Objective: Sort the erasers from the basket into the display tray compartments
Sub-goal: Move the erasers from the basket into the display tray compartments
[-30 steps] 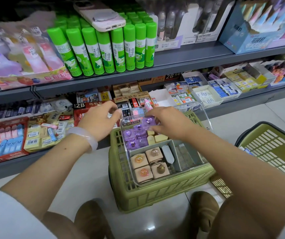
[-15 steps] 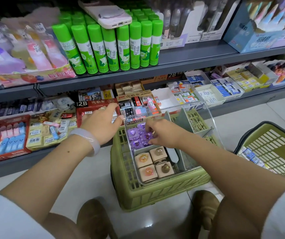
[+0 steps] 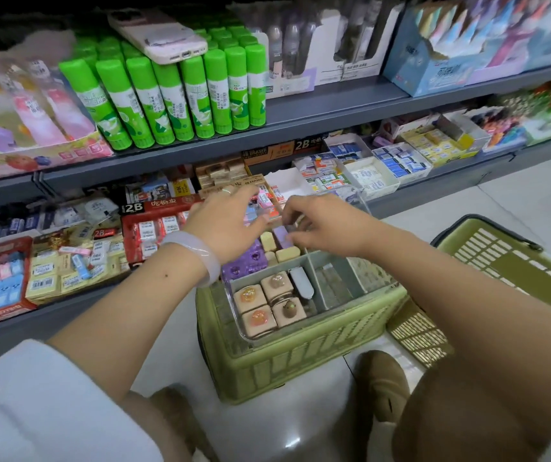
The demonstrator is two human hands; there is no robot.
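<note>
Both hands have risen since half a second ago: the right hand [image 3: 326,225] has left the purple erasers [image 3: 245,261] and now hovers over the tray's [image 3: 237,315] far edge, fingers loosely curled, holding nothing visible. Spread and relaxed, the left hand [image 3: 224,221] hangs above the tray's far left corner. Four tan erasers [image 3: 269,303] fill the near left compartment. Under the tray sits the basket [image 3: 301,365], on the floor.
</note>
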